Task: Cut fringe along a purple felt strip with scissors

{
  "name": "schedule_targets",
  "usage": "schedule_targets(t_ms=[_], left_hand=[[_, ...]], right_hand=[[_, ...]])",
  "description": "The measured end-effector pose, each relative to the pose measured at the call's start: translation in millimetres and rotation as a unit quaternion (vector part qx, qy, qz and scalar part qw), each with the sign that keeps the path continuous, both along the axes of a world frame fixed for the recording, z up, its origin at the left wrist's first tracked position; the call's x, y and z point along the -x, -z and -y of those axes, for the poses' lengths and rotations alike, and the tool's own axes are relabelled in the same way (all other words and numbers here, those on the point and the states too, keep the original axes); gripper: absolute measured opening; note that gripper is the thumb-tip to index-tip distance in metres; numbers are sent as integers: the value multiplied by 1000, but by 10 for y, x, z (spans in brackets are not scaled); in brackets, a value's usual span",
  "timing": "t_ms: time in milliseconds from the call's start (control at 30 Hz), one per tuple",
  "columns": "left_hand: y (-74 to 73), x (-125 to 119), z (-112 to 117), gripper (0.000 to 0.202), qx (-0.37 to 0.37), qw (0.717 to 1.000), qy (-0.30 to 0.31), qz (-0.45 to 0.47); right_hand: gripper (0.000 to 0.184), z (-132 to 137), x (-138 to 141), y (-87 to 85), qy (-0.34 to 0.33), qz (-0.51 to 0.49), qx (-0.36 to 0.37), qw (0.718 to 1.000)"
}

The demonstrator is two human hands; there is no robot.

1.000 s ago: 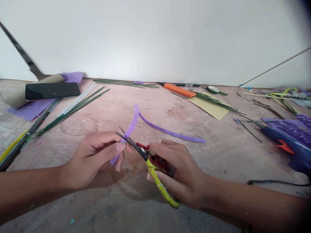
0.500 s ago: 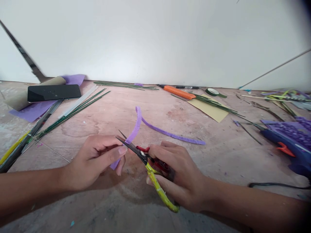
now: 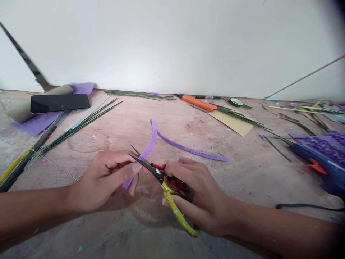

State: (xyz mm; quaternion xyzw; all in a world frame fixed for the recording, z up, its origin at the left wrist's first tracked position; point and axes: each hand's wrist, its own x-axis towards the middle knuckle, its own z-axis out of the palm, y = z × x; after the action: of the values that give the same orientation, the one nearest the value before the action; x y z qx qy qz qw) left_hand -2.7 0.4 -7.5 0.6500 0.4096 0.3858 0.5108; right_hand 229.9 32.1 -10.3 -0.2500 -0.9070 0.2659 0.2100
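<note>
My left hand [image 3: 106, 178] pinches the near end of a long purple strip [image 3: 151, 140] between thumb and fingers. The strip runs away from me over the worn wooden table [image 3: 129, 126], folds and trails off to the right. My right hand [image 3: 196, 194] grips small scissors [image 3: 161, 180] with yellow and red handles. Their dark blades are parted around the strip, right beside my left fingertips.
A black phone [image 3: 59, 102] lies on purple paper at the far left, beside green wire stems [image 3: 78, 124]. An orange cutter [image 3: 198, 103], green tape roll [image 3: 236, 102] and tan card [image 3: 231, 120] lie at the back. A blue glue gun [image 3: 320, 163] is at right.
Between the oldest frame and now both hands and the scissors sit slightly lower in the picture. The blades stay parted at the strip.
</note>
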Motion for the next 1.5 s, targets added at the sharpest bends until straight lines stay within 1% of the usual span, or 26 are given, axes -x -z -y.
schedule_targets(t_ms=[133,267,367,567,667,767,900,1067,1267,1500], left_hand=[[-4,-10,-9,32,8,1000,4,17],[2,-11,-15,33,26,999,9,32],[-4,-8,-11,28,41,998,4,41],[-48,-23,0,29,17,999,34,18],[-42,-24,14,31,32,999,27,19],[-9,-20,16,35,58,998,22,24],[21,-18,0,29,79,995,25,46],[14,-7,6,40,64,996,6,54],[31,14,11,42,37,999,8,14],[8,-6,-2,38,31,999,13,11]], right_hand=[[20,-10,-12,6,-15,-2,-3,1000],[21,-25,-29,21,-33,-18,-8,999],[20,-26,-31,26,-36,-26,-9,999],[20,-14,-24,17,-38,-10,10,999],[22,-21,-27,23,-45,-31,11,998],[22,-27,-30,37,-41,-39,11,998],[20,-21,-33,43,-19,-31,11,999],[21,-14,-23,18,-4,-19,1,1000],[22,-8,-9,-4,-6,3,1,1000],[23,-25,-8,-1,-22,-2,6,1000]])
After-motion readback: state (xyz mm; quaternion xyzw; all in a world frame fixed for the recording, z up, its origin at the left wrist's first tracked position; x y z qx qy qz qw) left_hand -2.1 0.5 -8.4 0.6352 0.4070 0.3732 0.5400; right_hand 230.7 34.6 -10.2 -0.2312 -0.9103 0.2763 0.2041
